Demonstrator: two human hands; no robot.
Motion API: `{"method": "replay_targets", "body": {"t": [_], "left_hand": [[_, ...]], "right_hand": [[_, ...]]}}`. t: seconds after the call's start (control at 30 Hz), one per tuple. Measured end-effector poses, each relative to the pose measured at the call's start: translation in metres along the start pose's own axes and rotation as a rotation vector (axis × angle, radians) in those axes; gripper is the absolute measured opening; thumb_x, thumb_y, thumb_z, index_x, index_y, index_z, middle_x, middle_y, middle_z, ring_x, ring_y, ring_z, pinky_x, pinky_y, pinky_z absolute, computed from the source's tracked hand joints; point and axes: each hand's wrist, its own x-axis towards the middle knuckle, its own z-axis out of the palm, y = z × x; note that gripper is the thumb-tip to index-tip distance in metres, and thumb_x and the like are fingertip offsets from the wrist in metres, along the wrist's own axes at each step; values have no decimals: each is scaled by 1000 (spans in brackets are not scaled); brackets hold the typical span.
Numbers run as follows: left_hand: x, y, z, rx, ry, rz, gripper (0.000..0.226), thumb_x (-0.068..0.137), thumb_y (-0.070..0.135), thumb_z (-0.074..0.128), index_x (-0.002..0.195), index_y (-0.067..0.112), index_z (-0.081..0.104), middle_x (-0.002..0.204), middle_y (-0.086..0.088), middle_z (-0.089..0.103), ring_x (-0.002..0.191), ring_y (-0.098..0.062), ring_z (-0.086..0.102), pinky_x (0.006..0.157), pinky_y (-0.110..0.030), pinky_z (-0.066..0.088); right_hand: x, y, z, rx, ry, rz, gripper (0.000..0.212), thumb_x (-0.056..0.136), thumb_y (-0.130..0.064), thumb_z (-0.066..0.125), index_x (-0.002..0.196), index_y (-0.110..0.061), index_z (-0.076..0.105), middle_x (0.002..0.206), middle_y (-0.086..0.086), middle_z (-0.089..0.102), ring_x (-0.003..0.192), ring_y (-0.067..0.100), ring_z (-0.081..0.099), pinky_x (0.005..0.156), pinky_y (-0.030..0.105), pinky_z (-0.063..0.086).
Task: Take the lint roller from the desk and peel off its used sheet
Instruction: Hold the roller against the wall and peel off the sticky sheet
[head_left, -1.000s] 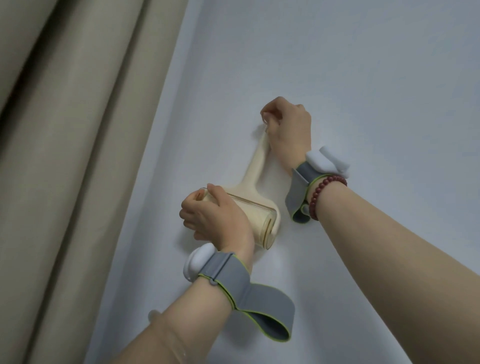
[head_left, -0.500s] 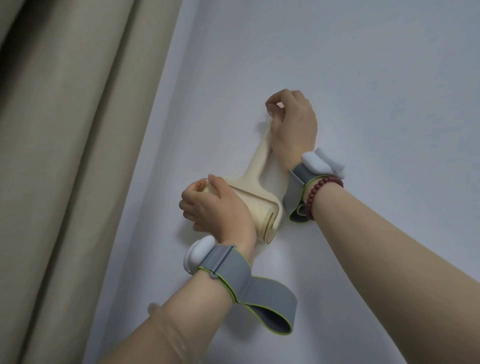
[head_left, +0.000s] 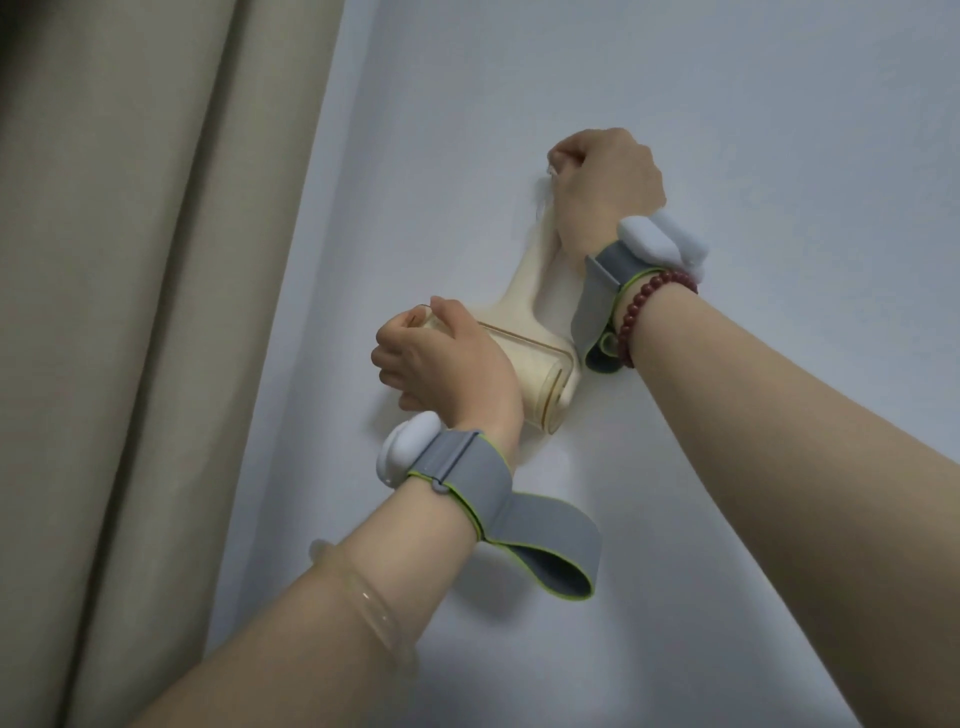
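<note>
A cream lint roller (head_left: 524, 291) lies on the white desk (head_left: 727, 130), its handle pointing away from me and its roll end nearest me. A clear cover (head_left: 540, 379) encloses the roll. My left hand (head_left: 441, 364) is closed over the left part of the covered roll. My right hand (head_left: 608, 182) is closed around the far end of the handle, which it hides. Both wrists carry grey straps with white pods.
A beige curtain (head_left: 145, 312) hangs in folds along the desk's left edge. A red bead bracelet (head_left: 649, 306) circles my right wrist. White desk surface stretches to the right and toward me.
My right hand has slid a little farther up the handle and tightened into a fist. My left hand stays on the roll. The roller has hardly moved.
</note>
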Motion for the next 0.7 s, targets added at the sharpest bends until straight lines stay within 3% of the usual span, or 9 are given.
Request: {"method": "replay_targets", "body": {"t": [0.1, 0.17, 0.3, 0.37, 0.47, 0.57, 0.7], "left_hand": [[0, 2, 4, 0, -21, -22, 30, 96, 27, 40, 118, 8, 46, 130, -8, 42, 123, -25, 36, 99, -36, 28], [0, 2, 6, -4, -24, -38, 30, 95, 26, 39, 119, 9, 46, 130, -9, 42, 123, -25, 36, 99, -36, 29], [0, 2, 6, -2, -18, -40, 30, 95, 25, 39, 119, 8, 46, 131, -9, 42, 123, -24, 36, 99, -36, 28], [0, 2, 5, 5, -9, -40, 30, 95, 24, 39, 119, 8, 47, 131, -9, 43, 124, -25, 36, 99, -36, 28], [-1, 2, 4, 12, 3, -45, 30, 95, 24, 39, 119, 7, 47, 131, -9, 43, 125, -25, 36, 100, -36, 28], [-2, 1, 2, 25, 7, -51, 30, 95, 24, 40, 118, 7, 48, 131, -10, 43, 124, -25, 36, 100, -36, 28], [3, -5, -4, 54, 17, -77, 30, 94, 24, 40, 118, 7, 48, 131, -10, 43, 124, -27, 36, 101, -37, 29]], "right_hand": [[8, -3, -1, 3, -35, 4, 35, 78, -2, 47, 93, -22, 70, 71, -1, 61, 72, 20, 50, 47, 19, 26], [9, 0, -1, 17, -40, -40, 33, 76, -2, 46, 91, -21, 67, 87, -1, 71, 77, 21, 57, 46, 17, 27], [8, 0, 0, 37, -125, -92, 28, 82, 3, 46, 96, -10, 66, 105, 5, 70, 97, 24, 62, 79, 33, 52], [10, -1, 2, 13, -152, -119, 20, 90, -4, 49, 100, 2, 64, 112, 10, 62, 97, 28, 60, 88, 37, 49], [7, 0, 1, -13, -183, -171, 30, 96, -18, 48, 99, 8, 63, 109, 11, 45, 84, 31, 51, 89, 38, 44], [1, 2, 2, -123, -189, -272, 28, 94, -21, 49, 99, 2, 64, 122, 16, 47, 106, 32, 49, 96, 34, 40], [0, 3, 7, -234, -131, -295, 24, 95, -19, 45, 103, -6, 64, 124, 11, 49, 112, 32, 42, 95, 33, 37]]}}
